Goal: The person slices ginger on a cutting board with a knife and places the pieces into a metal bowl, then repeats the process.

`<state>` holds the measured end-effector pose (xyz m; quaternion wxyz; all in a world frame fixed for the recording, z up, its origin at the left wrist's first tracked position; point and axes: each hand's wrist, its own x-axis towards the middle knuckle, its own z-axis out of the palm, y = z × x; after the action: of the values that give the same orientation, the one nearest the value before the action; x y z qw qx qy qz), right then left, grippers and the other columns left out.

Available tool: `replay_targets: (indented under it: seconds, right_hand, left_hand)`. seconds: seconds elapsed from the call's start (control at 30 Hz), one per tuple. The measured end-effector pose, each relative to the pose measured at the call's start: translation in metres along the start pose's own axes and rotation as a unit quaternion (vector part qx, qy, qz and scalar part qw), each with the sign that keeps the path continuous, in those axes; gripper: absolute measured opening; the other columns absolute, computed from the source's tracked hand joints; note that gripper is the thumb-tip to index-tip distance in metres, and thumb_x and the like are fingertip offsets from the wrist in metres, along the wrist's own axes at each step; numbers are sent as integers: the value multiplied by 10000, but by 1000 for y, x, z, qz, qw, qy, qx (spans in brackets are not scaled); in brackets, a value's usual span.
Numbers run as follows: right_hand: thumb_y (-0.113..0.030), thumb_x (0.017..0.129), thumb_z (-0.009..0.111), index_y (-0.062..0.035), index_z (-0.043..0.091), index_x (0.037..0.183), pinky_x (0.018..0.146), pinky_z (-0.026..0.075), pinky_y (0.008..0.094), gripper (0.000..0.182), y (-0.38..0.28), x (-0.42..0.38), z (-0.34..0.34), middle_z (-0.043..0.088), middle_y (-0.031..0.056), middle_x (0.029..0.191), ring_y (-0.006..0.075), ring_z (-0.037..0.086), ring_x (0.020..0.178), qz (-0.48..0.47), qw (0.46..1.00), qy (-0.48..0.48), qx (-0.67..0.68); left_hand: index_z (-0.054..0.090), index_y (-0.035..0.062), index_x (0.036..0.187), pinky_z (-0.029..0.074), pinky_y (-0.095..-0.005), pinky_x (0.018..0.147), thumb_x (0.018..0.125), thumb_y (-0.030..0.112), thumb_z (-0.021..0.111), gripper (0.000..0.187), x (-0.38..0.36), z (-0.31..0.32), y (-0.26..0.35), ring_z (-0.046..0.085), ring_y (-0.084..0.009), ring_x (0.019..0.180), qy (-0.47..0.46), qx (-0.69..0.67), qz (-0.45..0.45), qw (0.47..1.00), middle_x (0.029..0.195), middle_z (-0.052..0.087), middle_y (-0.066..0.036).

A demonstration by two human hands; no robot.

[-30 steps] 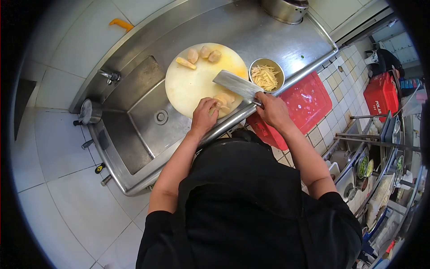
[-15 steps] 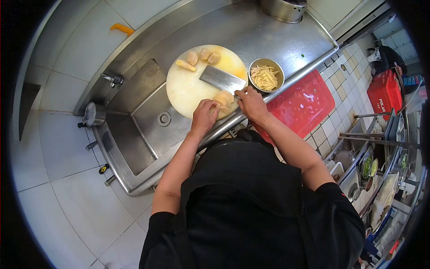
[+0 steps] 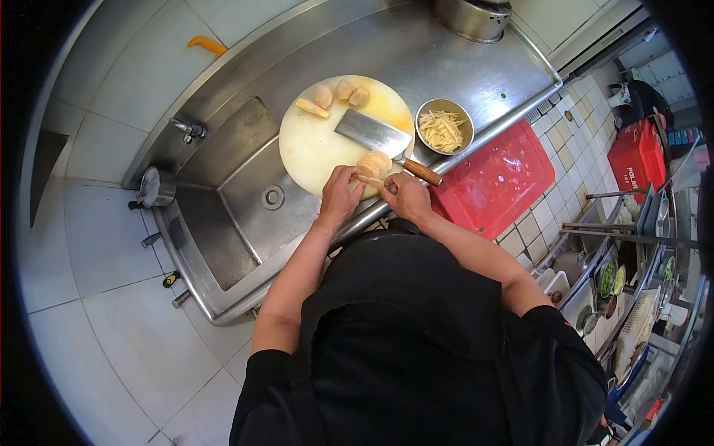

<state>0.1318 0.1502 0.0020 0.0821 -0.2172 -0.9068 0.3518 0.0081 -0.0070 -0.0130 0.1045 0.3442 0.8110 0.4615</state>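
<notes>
Sitting on the round board just past both hands, the cleaver isn't being held by the right hand anymore. That one and the left hand are curling close, fingertips touching pale slices between them; can't tell if they're pinching tbh.

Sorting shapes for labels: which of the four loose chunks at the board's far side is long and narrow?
The leftmost chunk, nearest the sink basin. The other three are short and rounded.
</notes>
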Motion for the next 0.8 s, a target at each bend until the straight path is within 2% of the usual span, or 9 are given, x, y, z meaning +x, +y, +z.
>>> replay_targets:
  seconds: [0.1,0.2,0.3,0.37,0.47,0.6,0.7,0.77,0.8]
  right_hand:
    - [-268,846,750,-76,712,853,672,530,428,196,2,-1,2,662,118,815,306,670,748,22,999,1,31]
    - [-221,850,732,-64,711,861,668,525,426,159,-4,-1,-1,654,115,774,299,668,741,-11,997,8,79]
    - [-204,853,736,-38,709,843,637,515,403,169,-18,6,-11,657,105,747,277,654,696,-29,995,63,76]
    - [-225,866,689,-43,712,852,714,544,466,185,-24,20,-16,693,160,826,345,686,778,-33,999,-18,13]
    - [-229,867,664,-38,717,866,760,552,480,198,-33,35,-15,714,198,869,374,700,837,5,993,-85,-84]
    - [-243,854,669,-55,731,895,788,556,477,202,-44,41,-18,722,215,873,377,707,872,36,988,-103,-110]
    - [-233,873,658,-68,732,913,776,551,487,185,-43,41,-20,710,207,896,383,698,852,29,990,-92,-107]
    - [-216,899,646,-91,738,977,758,547,497,174,-34,36,-15,688,191,957,392,684,843,-33,998,21,-57]
    - [-216,899,646,-91,738,977,758,547,497,174,-31,35,-15,688,191,957,392,684,843,-33,998,20,-58]
  left_hand:
    - [636,23,1118,554,-362,862,822,45,756,320,-1,0,-3,672,-286,960,-4,-5,-3,1000,1091,642,-143]
    - [643,22,1096,553,-339,828,821,58,775,308,-2,1,-9,671,-246,904,11,1,17,1000,1033,648,-123]
    - [647,21,1108,555,-344,844,827,66,773,311,-4,1,-9,677,-250,931,15,-3,25,1000,1056,657,-127]
    - [648,21,1123,558,-346,859,829,66,774,322,-3,1,-9,681,-257,956,12,-7,30,999,1086,661,-129]
    - [652,20,1134,560,-345,875,829,71,778,334,-2,1,-12,683,-254,970,6,-11,25,1000,1099,661,-128]
    - [656,21,1176,559,-340,894,838,71,772,360,-1,1,-9,684,-247,987,3,-16,11,1000,1135,659,-126]
    - [651,32,1239,556,-333,904,857,66,754,397,2,0,-7,679,-234,1018,4,-34,12,999,1180,653,-127]
    - [638,46,1290,549,-338,920,884,60,722,414,3,1,-10,670,-253,1062,-9,-7,41,999,1229,644,-128]
    - [638,46,1290,549,-338,920,884,60,722,414,4,0,-9,670,-253,1062,-9,-8,41,999,1229,644,-128]
